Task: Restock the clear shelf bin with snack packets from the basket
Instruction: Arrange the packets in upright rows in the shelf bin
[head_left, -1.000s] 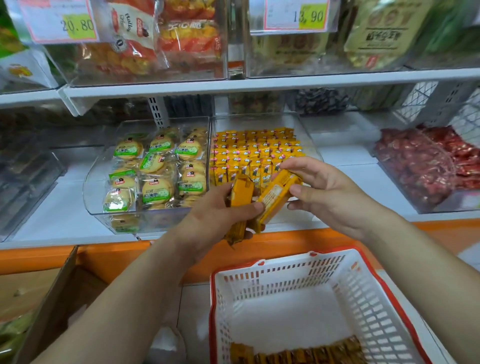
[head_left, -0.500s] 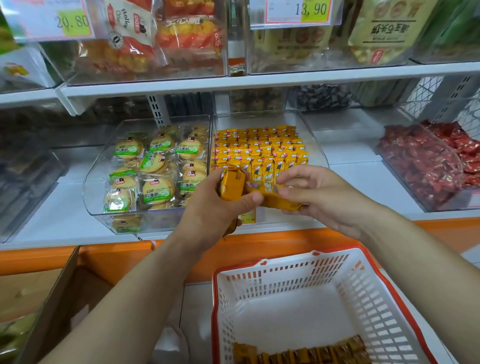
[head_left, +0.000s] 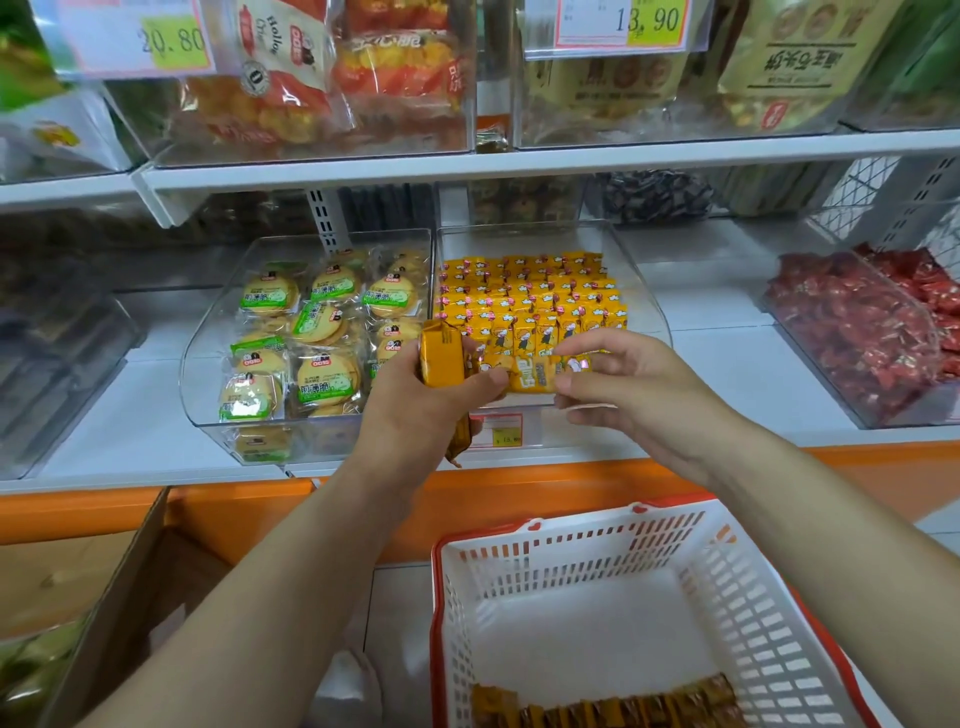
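Many packets (head_left: 524, 301) in clear bin (head_left: 647, 296), few in basket (head_left: 769, 618); left hand (head_left: 415, 415) grips some, right hand (head_left: 634, 389) pinches one.

Open-topped clear bin (head_left: 645, 304) under upper shelf (head_left: 519, 162)

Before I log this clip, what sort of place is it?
Most likely a shop's snack aisle: a price tag hangs above the upper shelf, a clear bin holds rows of yellow packets, and a white basket with a red rim sits below.
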